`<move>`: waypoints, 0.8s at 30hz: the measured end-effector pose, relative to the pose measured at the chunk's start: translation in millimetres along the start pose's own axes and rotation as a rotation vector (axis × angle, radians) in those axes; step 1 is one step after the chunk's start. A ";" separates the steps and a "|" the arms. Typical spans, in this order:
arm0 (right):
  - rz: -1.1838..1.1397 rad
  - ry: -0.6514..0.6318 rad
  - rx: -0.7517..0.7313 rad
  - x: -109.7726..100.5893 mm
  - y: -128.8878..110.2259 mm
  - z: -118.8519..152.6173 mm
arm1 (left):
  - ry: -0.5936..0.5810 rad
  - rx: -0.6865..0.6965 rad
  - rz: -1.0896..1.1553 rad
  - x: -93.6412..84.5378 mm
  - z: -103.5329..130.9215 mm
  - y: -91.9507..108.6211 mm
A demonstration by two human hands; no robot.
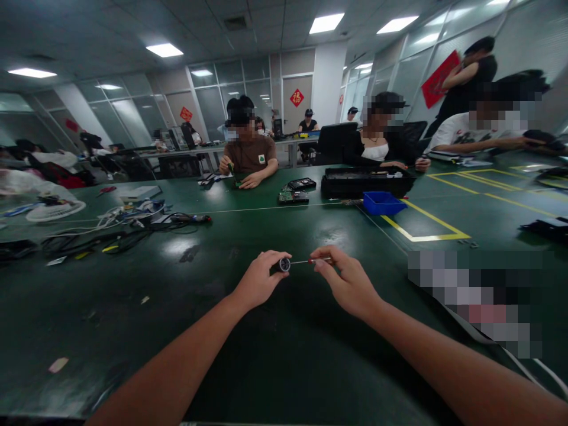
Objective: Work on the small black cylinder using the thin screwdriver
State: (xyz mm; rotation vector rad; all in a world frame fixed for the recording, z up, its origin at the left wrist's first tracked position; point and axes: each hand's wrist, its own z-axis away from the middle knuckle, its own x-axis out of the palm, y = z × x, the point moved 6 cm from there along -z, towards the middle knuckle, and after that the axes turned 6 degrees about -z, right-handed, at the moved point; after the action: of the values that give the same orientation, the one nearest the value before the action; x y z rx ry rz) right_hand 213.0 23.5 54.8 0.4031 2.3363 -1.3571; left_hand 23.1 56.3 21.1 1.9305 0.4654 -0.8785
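Note:
Over the dark green table (pixel 248 355), my left hand (pixel 260 278) is closed around a small black round part with a silver rim (pixel 284 264). Its round end faces me, and the rest is hidden by my fingers. My right hand (pixel 350 281) pinches a screwdriver (pixel 312 261) with a red collar. The thin metal shaft points left and reaches the side of the round part. I cannot tell whether the tip sits in a screw. Both hands are raised a little above the tabletop.
A tangle of cables (pixel 128 222) lies at the left. Circuit boards (pixel 295 192), a blue bin (pixel 384 203) and a black tray (pixel 366 182) stand further back. Yellow tape (pixel 439 238) marks the table. A blurred-out object (pixel 479 302) lies at right. Several people sit across the table.

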 end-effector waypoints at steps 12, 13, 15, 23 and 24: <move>-0.513 0.183 0.241 3.0 32.2 -5.1 | -0.008 0.020 -0.024 -0.2 -0.5 7.9; -0.615 0.199 0.295 4.3 39.0 -6.3 | -0.021 0.047 -0.030 0.0 -0.5 10.0; -0.719 0.139 0.402 10.8 49.9 -8.8 | -0.046 0.078 -0.055 0.7 -0.4 11.9; -0.578 0.225 0.294 2.3 49.1 -8.1 | -0.080 0.026 -0.091 5.0 -0.4 3.7; -0.545 0.211 0.270 2.2 45.0 -7.7 | -0.080 0.023 -0.090 5.3 -0.5 3.6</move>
State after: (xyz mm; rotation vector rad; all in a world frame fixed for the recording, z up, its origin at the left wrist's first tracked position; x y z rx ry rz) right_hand 229.4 52.1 23.1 -0.0318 2.5520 -1.9774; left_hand 29.1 54.8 19.5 1.8992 0.4997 -1.0188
